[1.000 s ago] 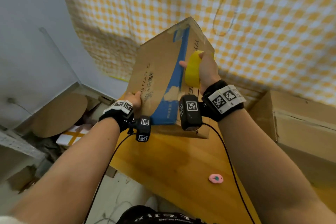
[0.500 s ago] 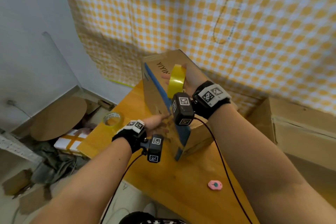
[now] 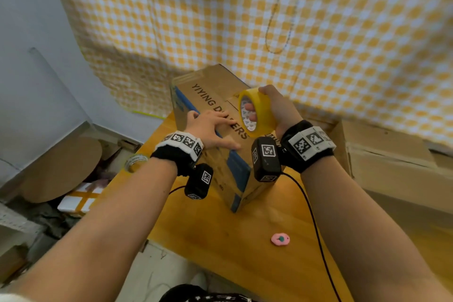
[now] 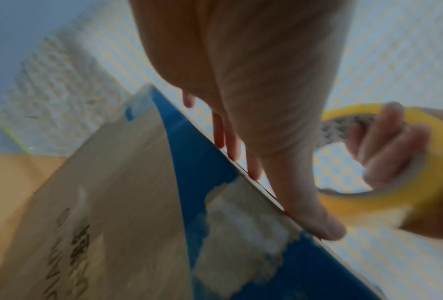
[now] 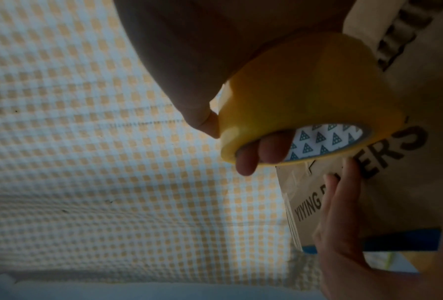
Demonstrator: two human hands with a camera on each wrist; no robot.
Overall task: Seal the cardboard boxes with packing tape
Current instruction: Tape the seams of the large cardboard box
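A cardboard box with a blue stripe and dark printed letters stands on the wooden table. My left hand lies flat on its top face near the blue edge, fingers straight; the left wrist view shows those fingers along the box edge. My right hand grips a yellow roll of packing tape, fingers through its core and thumb on the outside, just above the box top. In the right wrist view the tape roll hovers over the printed face of the box.
A second, clear tape roll lies at the table's left edge. A small pink object sits on the table in front of the box. A large cardboard box stands at the right. A checked curtain hangs behind.
The box, tilted up on edge a second ago, now rests on the table with its printed face up. My left hand moved from its lower edge onto the top; the right hand brought the roll over it.
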